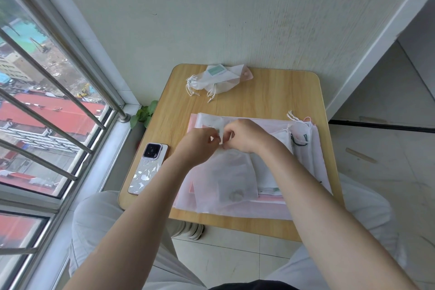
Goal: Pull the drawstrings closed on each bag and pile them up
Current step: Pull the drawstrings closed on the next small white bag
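Observation:
A translucent white drawstring bag [231, 176] hangs over the middle of the small wooden table [270, 96], its mouth up between my hands. My left hand [200, 143] and my right hand [244, 135] both pinch the bag's top edge, fingers curled close together. Something small and round shows through the bag's lower part. Under it lies a spread of flat white and pink bags [303, 148], some with white strings at the right. At the table's far edge sits a pile of cinched bags [219, 80] with knotted white strings.
A phone [148, 168] lies face down at the table's left front corner. A barred window [47, 125] runs along the left, a small green plant [144, 113] by its sill. The wall stands just behind the table. My knees are under the front edge.

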### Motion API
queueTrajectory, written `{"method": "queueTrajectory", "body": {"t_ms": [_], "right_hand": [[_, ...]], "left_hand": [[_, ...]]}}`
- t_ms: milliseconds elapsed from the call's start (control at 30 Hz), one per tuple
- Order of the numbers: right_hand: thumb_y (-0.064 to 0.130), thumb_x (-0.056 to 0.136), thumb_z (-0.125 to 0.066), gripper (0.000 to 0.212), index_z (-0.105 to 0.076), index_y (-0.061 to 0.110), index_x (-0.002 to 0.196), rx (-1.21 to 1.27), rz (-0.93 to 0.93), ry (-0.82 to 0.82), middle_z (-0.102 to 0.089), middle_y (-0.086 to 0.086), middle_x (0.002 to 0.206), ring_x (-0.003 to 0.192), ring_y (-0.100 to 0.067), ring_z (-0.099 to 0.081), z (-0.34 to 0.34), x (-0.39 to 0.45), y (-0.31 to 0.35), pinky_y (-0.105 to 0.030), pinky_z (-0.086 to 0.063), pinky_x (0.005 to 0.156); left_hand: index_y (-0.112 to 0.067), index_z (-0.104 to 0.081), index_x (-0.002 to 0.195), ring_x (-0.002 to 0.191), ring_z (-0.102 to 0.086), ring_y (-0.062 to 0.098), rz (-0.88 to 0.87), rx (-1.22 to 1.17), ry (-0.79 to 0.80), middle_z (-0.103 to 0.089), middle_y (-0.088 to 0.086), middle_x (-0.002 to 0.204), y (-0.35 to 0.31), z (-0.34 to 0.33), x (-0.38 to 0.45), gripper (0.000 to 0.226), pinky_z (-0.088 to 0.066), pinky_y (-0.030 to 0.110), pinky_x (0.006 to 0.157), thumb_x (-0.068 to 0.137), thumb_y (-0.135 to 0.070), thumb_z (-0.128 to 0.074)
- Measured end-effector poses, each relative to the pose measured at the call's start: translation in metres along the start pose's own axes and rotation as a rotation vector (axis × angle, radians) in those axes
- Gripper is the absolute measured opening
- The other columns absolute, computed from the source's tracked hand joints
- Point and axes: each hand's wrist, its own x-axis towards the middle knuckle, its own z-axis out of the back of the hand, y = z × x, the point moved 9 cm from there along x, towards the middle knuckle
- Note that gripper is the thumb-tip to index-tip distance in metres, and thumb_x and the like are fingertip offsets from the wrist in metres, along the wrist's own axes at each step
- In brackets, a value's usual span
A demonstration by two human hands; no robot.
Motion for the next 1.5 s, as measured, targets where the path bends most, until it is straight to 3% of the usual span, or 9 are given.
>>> {"method": "queueTrajectory", "body": {"t_ms": [67, 167, 367, 533, 800, 1100, 1233, 1367, 1500], "right_hand": [[0.024, 0.082, -0.071, 0.006, -0.066, 0.025, 0.079, -0.025, -0.002, -0.01, -0.055, 0.015, 0.078, 0.086, -0.013, -0.057, 0.002, 0.0, -0.002, -0.029, -0.049, 0.074], [0.026, 0.083, -0.07, 0.009, -0.063, 0.026, 0.078, -0.07, -0.014, -0.018, -0.059, 0.011, 0.086, 0.089, -0.015, -0.059, 0.002, -0.001, -0.002, -0.034, -0.053, 0.078], [0.025, 0.085, -0.066, 0.008, -0.061, 0.026, 0.078, -0.107, -0.007, -0.03, -0.065, 0.004, 0.093, 0.088, -0.018, -0.06, -0.004, 0.001, 0.004, -0.03, -0.048, 0.071], [0.025, 0.088, -0.064, 0.006, -0.06, 0.02, 0.088, -0.076, -0.014, -0.039, -0.063, 0.001, 0.097, 0.091, -0.021, -0.059, -0.003, -0.002, 0.005, -0.033, -0.049, 0.076], [0.015, 0.09, -0.061, 0.019, -0.059, 0.02, 0.108, 0.436, -0.03, 0.023, -0.068, -0.002, 0.086, 0.078, -0.01, -0.06, 0.001, -0.007, 0.003, -0.02, -0.042, 0.064], [0.011, 0.088, -0.058, 0.027, -0.06, 0.021, 0.112, 0.669, 0.011, -0.138, -0.068, -0.005, 0.097, 0.086, -0.012, -0.062, 0.022, 0.0, 0.014, -0.025, -0.046, 0.077], [0.007, 0.087, -0.06, 0.059, -0.039, 0.036, 0.134, 0.783, 0.09, -0.407, -0.048, 0.009, 0.129, 0.113, -0.007, -0.047, 0.044, -0.004, 0.014, -0.021, -0.043, 0.089], [0.006, 0.085, -0.062, 0.023, -0.069, 0.021, 0.102, 0.556, 0.011, -0.251, -0.069, 0.003, 0.102, 0.091, -0.012, -0.063, 0.019, 0.0, -0.004, -0.025, -0.049, 0.082], [0.022, 0.081, -0.073, 0.007, -0.072, 0.022, 0.088, 0.529, 0.049, -0.178, -0.073, 0.004, 0.088, 0.084, -0.014, -0.068, 0.0, -0.004, -0.004, -0.035, -0.055, 0.085]], "left_hand": [[-0.021, -0.05, 0.058, 0.054, -0.039, 0.017, 0.04, 0.033, -0.018, -0.042, -0.004, 0.054, 0.006, 0.003, -0.001, 0.034, -0.026, 0.027, 0.049, 0.092, -0.028, -0.053], [-0.015, -0.03, 0.053, 0.051, -0.026, 0.018, 0.094, -0.019, 0.038, -0.028, -0.001, 0.051, 0.01, 0.004, 0.0, 0.045, -0.022, 0.028, 0.051, 0.088, -0.031, -0.054], [-0.013, -0.067, 0.072, 0.054, -0.037, 0.012, 0.146, -0.591, 0.166, -0.044, -0.004, 0.057, 0.002, 0.001, -0.008, 0.028, -0.033, 0.023, 0.054, 0.093, -0.031, -0.061], [0.003, -0.069, 0.096, 0.051, -0.041, 0.011, 0.158, -0.796, 0.13, -0.05, 0.003, 0.066, 0.005, -0.007, -0.012, 0.022, -0.036, 0.017, 0.049, 0.097, -0.015, -0.057], [-0.01, -0.075, 0.071, 0.042, -0.033, 0.004, 0.274, -0.732, -0.064, -0.056, -0.005, 0.054, 0.017, -0.004, -0.016, 0.025, -0.027, 0.014, 0.043, 0.088, -0.028, -0.071], [-0.005, -0.063, 0.065, 0.041, -0.038, 0.003, 0.135, -0.465, 0.11, -0.054, -0.014, 0.049, -0.003, -0.009, -0.013, 0.034, -0.027, 0.009, 0.043, 0.09, -0.027, -0.067], [-0.011, -0.071, 0.073, 0.047, -0.046, -0.004, 0.159, -0.573, 0.076, -0.074, -0.002, 0.087, 0.0, -0.006, -0.013, 0.032, -0.031, 0.007, 0.046, 0.096, -0.027, -0.059], [-0.006, -0.073, 0.091, 0.044, -0.037, 0.005, 0.232, -0.75, 0.147, -0.066, 0.0, 0.073, 0.006, -0.008, -0.013, 0.03, -0.028, 0.016, 0.045, 0.1, -0.025, -0.052], [0.0, -0.064, 0.086, 0.047, -0.03, 0.013, 0.288, -0.811, 0.216, -0.066, 0.001, 0.066, 0.008, -0.011, -0.011, 0.025, -0.025, 0.023, 0.047, 0.097, -0.015, -0.047]]}}
